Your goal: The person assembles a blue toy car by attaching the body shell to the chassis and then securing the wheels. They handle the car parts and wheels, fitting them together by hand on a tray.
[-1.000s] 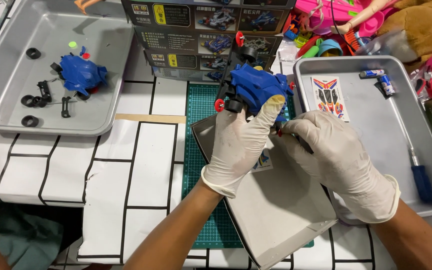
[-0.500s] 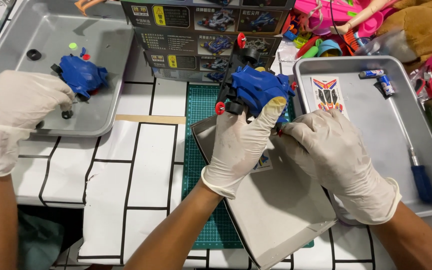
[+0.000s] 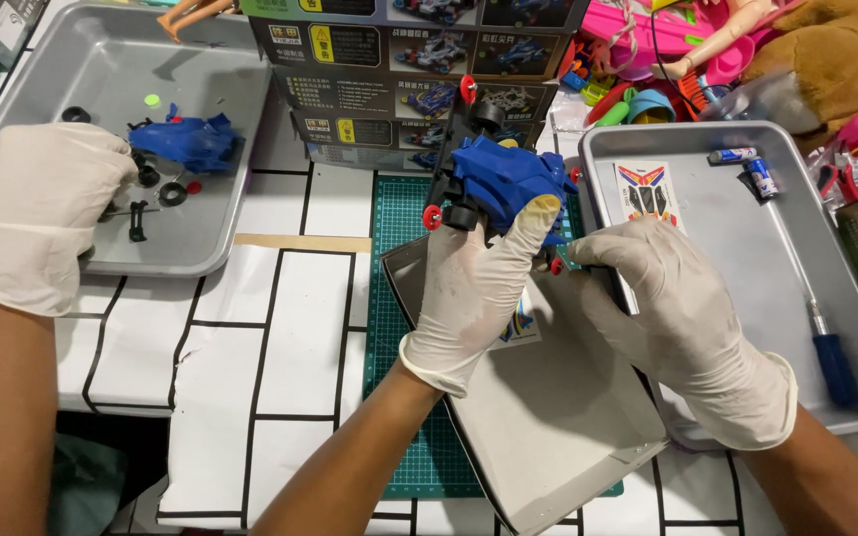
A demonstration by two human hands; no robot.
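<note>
My left hand [image 3: 474, 298], in a white glove, holds a blue toy car [image 3: 508, 179] from below, thumb up against its body. The car has black tyres and red wheel hubs and hangs above a green cutting mat [image 3: 399, 298]. My right hand [image 3: 677, 318], also gloved, pinches the car's lower right edge near a small red hub. A grey cardboard tray [image 3: 548, 437] lies tilted under both hands.
Another person's gloved hand [image 3: 42, 208] rests on the left metal tray [image 3: 52, 60], beside a second blue car body [image 3: 191, 139] and loose black tyres. The right metal tray [image 3: 747, 298] holds a sticker sheet [image 3: 647, 194], batteries [image 3: 747, 164] and a blue-handled screwdriver [image 3: 826, 347]. Printed boxes [image 3: 389, 60] and toys crowd the back.
Another person's gloved hand came in from the left and now lies over the left tray's near edge. My two hands and the blue car have hardly moved.
</note>
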